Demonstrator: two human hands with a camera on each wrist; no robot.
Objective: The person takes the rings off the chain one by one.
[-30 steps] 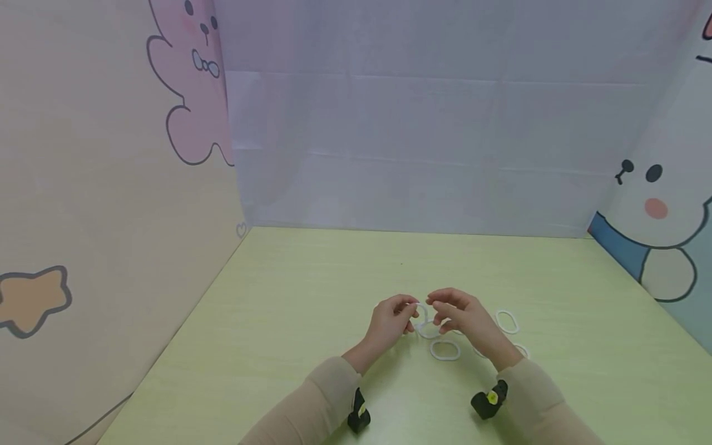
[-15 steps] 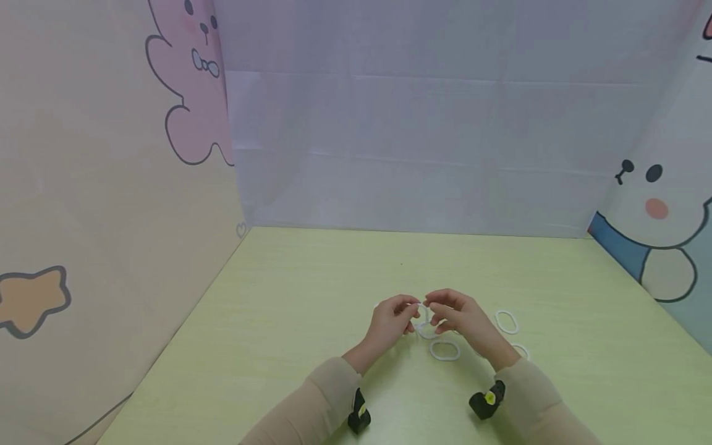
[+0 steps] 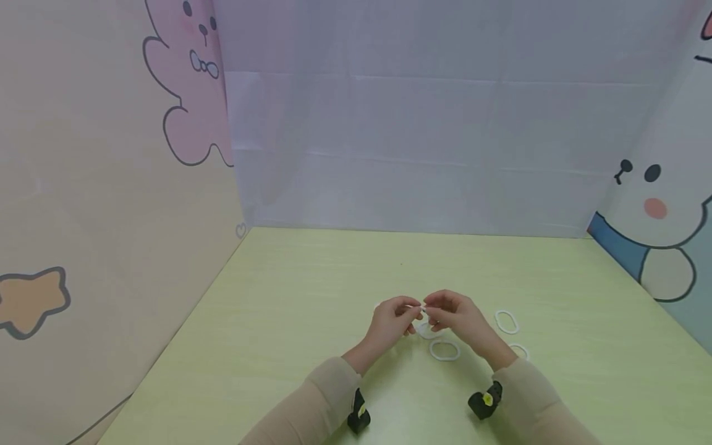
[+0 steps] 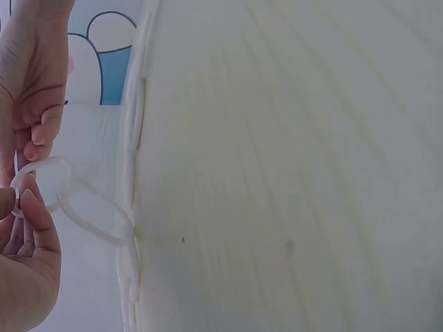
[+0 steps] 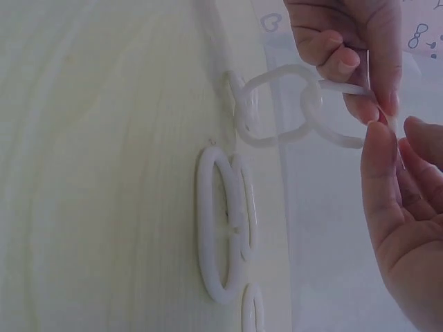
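My left hand (image 3: pixel 389 318) pinches a white oval plastic chain link (image 5: pixel 342 88) between thumb and fingers, above the table. My right hand (image 3: pixel 458 315) pinches at the same link, its fingertips meeting those of the left. Fingers hide the pinched end. Through the held link passes a second white link (image 5: pixel 277 140), which slants down to the tabletop, where further links lie. The left wrist view shows the two joined links too, with the left hand's thumb (image 4: pixel 34 214) at the raised one.
Loose white links lie near the hands on the pale green table (image 3: pixel 311 278): one oval link (image 3: pixel 431 350) in front, another link (image 3: pixel 497 321) to the right, and a third link (image 3: pixel 521 347) partly behind the right wrist. Black wrist cameras hang below both cuffs.
My right hand has moved slightly left, and its fingertips have closed in on the raised link beside the left fingertips. The left hand stays almost still.
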